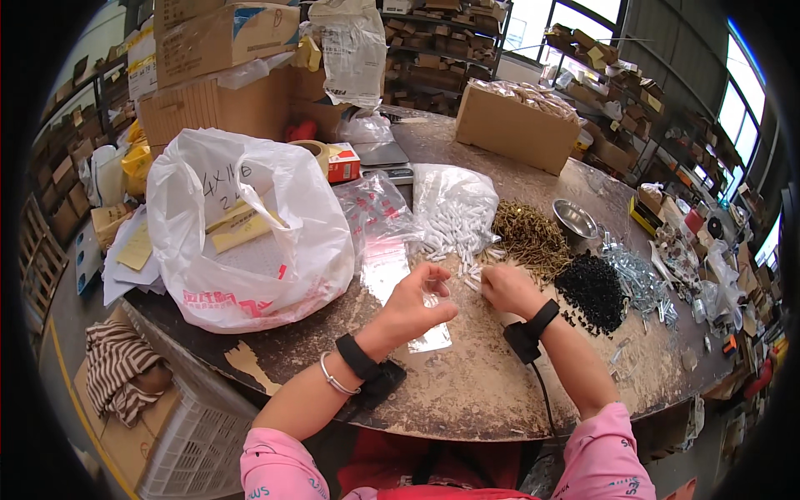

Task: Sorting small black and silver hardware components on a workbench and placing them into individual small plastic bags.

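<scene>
My left hand (417,304) is curled, palm inward, around something pale and shiny that I cannot make out. Under and behind it lie flat clear plastic bags (385,265). My right hand (510,290) is closed, fingertips down at the near edge of a pile of white plastic wall plugs (454,229); what it pinches is hidden. The plugs spill from a clear bag (446,182). To the right of them lie a heap of brass-coloured screws (533,237), a heap of small black pieces (592,292) and a heap of silvery screws (637,279).
A white carrier bag (321,267) with papers inside stands at the left. Behind are a tape roll (315,154), a red-and-white box (342,163) and stacked cartons (217,104). A metal bowl (575,218) and an open carton of packets (517,125) stand farther right.
</scene>
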The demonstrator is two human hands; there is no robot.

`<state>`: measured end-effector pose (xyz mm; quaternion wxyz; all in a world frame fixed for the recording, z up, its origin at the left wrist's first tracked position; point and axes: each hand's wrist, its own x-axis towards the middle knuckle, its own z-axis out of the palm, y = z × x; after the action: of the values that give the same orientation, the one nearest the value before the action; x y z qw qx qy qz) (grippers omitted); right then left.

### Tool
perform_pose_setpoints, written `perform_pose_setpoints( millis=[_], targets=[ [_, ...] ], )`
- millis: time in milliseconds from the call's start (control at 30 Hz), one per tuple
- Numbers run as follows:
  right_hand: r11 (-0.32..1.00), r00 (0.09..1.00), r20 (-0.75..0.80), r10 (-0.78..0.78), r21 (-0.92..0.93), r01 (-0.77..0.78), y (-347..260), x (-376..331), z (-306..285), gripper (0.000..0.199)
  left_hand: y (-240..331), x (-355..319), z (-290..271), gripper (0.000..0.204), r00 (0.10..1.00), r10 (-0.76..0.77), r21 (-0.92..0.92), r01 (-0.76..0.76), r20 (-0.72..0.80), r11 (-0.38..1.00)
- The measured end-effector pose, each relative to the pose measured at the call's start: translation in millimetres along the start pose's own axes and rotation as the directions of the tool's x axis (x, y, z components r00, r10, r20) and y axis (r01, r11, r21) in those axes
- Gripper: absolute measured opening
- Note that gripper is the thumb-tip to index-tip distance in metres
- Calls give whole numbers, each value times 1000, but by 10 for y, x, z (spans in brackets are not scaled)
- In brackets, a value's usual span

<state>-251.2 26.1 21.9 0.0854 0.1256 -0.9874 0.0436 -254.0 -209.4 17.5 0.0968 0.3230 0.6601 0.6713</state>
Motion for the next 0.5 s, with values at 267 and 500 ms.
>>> perform_pose_setpoints(
  millis=[267,500],
  targets=[
    [996,997,-71,-6,89,13,-293,119,-22,8,-2,-29,99,49,998,22,-13,-21,57,1000],
    [510,977,-212,39,845,163,-819,-227,-589,9,87,-101,193,48,997,-20,-30,22,71,999]
  ],
)
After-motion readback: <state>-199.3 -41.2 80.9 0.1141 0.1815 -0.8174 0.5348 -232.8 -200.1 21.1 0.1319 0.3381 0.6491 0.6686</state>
